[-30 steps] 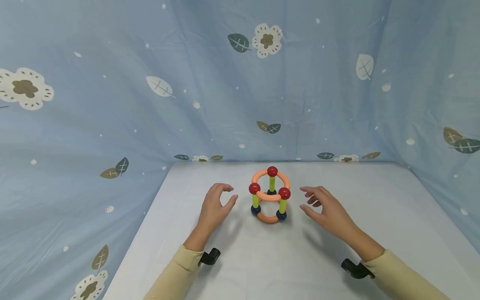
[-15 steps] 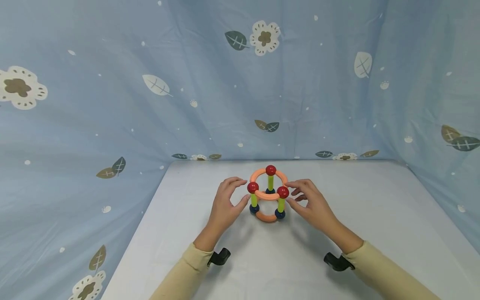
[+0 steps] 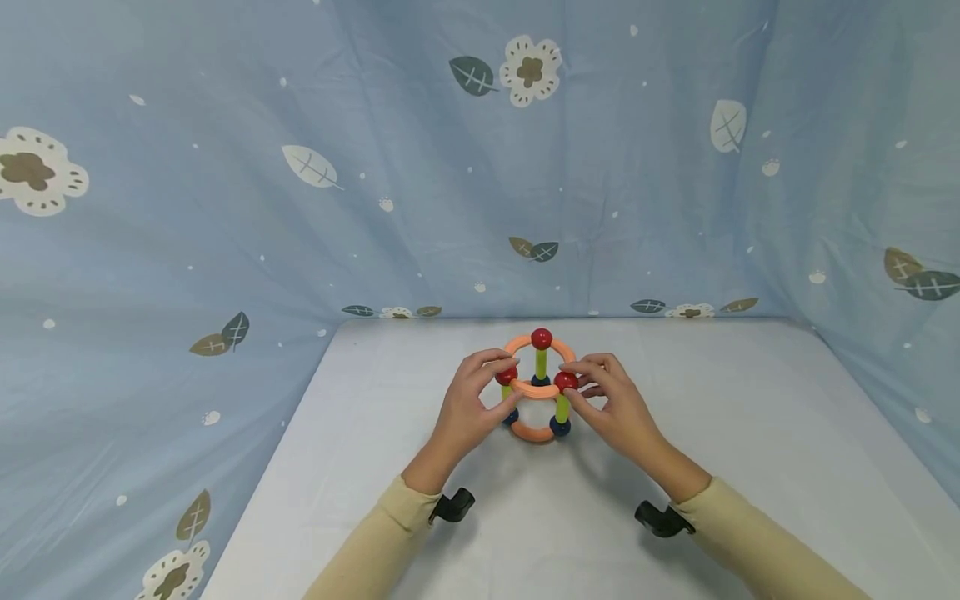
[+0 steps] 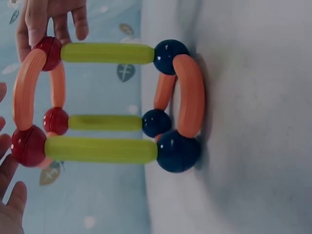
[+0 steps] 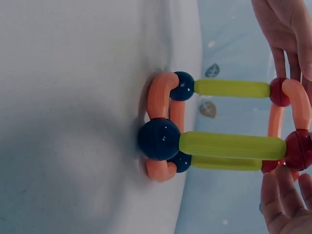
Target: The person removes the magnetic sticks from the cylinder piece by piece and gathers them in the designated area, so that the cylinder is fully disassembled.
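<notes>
A ball-and-stick building toy [image 3: 536, 391] stands upright on the white table: orange curved sticks form its top and bottom rings, red balls sit at the top corners, dark blue balls below, and yellow-green sticks stand between. My left hand [image 3: 468, 404] reaches about the left red ball [image 4: 29, 146], fingertips at its edge; the thumb [image 4: 17, 197] looks apart from it in the left wrist view. Thumb and index finger of my right hand [image 3: 611, 408] pinch the right red ball [image 5: 299, 150]. The rear red ball [image 3: 542, 338] is untouched. Several fingertips are hidden or cut off in the wrist views.
The white tabletop [image 3: 525, 533] extends around the toy. Behind and to the sides hangs a blue cloth [image 3: 420, 167] with leaf and flower prints. Each wrist carries a small black camera mount [image 3: 453, 505].
Both hands have moved inward from either side, from apart from the toy to its front red balls. The toy has stayed in place on the table.
</notes>
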A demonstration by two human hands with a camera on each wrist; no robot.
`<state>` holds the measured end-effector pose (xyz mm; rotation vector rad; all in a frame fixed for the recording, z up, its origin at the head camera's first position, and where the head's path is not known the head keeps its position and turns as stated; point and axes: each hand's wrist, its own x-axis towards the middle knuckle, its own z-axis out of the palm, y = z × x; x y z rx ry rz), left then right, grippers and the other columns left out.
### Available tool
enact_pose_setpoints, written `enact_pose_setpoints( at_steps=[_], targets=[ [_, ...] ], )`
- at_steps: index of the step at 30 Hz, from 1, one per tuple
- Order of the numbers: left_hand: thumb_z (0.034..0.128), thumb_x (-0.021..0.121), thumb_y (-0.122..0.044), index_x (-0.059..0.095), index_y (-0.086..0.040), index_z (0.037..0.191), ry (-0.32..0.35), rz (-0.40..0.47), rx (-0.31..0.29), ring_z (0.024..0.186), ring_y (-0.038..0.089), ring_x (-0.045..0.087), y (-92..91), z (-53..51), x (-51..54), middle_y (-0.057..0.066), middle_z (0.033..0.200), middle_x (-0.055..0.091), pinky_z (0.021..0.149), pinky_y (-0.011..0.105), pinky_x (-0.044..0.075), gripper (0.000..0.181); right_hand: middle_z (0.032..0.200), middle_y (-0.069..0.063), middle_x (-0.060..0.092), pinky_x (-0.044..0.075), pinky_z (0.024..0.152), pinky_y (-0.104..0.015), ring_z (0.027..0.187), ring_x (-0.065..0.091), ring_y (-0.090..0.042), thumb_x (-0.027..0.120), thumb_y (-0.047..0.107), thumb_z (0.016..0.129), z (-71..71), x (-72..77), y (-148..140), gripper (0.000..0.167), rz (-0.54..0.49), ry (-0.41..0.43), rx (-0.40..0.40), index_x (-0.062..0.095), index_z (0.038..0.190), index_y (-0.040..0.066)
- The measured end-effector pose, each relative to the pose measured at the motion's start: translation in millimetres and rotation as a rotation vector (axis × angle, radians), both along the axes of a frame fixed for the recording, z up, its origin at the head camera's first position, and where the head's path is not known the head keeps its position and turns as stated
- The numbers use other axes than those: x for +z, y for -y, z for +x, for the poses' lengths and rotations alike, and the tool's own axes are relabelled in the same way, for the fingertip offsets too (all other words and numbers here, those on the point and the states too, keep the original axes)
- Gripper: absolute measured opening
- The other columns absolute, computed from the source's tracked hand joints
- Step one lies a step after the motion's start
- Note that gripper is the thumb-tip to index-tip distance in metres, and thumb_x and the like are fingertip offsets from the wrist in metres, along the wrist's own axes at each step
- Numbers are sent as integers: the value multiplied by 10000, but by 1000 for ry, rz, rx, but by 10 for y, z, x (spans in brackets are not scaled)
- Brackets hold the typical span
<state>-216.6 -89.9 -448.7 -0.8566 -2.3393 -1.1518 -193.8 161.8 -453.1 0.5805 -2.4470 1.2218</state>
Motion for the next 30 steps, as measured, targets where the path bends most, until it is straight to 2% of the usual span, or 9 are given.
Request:
enact_pose_setpoints(
  at_steps=[6,12,21,30],
  targets=[
    [892,809,-187,714,-136,1255,-29,-12,-104,1288,155,504,-94,-44,-15,-1,1345,590,1037,373,497,379,1187,-63,543,603,799,-388,976,612,-201,752,121,938,-5,-36,14,298,-21,-46,8,707,1232,138],
    [884,814,-151,757,-126,1161,-79,-23,-170,1258,161,548,-131,-76,-26,1,1215,671,1193,437,330,283,1169,-47,554,597,797,-368,975,611,-179,746,117,941,-4,-50,27,289,-23,-79,10,706,1225,147],
    [871,826,-145,800,-172,1096,-179,-83,-229,1153,173,619,-127,-131,2,-41,1054,726,1148,388,387,228,1163,-67,559,595,804,-379,989,605,-170,778,59,897,-12,-56,38,356,-2,-115,4,689,1239,102],
    [876,822,-149,797,-175,1104,-206,-101,-244,1142,188,610,-121,-139,9,-38,1044,720,1118,369,414,231,1166,-74,557,596,809,-395,985,606,-167,788,50,887,-5,-58,44,360,11,-115,-12,689,1230,98]
  ],
)
